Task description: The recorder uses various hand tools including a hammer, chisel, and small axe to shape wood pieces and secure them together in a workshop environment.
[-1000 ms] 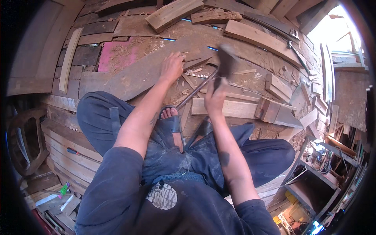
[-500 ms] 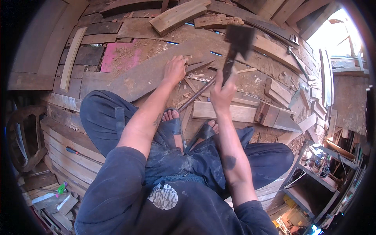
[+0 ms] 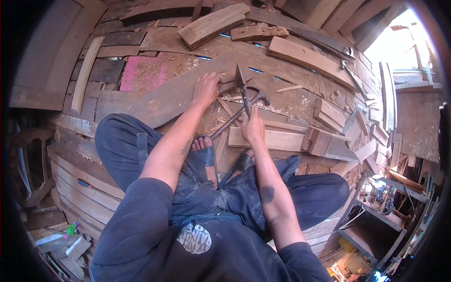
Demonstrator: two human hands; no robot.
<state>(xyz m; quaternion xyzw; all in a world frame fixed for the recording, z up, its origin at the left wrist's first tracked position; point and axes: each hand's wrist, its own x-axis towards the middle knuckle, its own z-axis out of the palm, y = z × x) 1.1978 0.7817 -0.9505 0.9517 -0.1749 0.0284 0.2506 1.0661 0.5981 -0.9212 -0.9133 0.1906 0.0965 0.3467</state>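
Observation:
My left hand is closed on the edge of a wide dark plank, which slants across the floor in front of my left knee. My right hand grips the handle of a hatchet. The broad dark blade is seen nearly edge-on, near the plank's right end and just right of my left fingers. Whether it touches the wood, I cannot tell. Beneath the right hand lies a long thin rod, slanting down toward my sandalled left foot. A dark curved piece lies beside the hatchet handle.
A pale beam lies before my feet. Wood blocks and a handsaw are at the right, with a hammer farther off. Thick boards lie beyond the plank. A screwdriver is at the left.
The hatchet has swung down and left from its raised position, its blade turning from broadside to nearly edge-on. My left hand stays almost in place on the plank.

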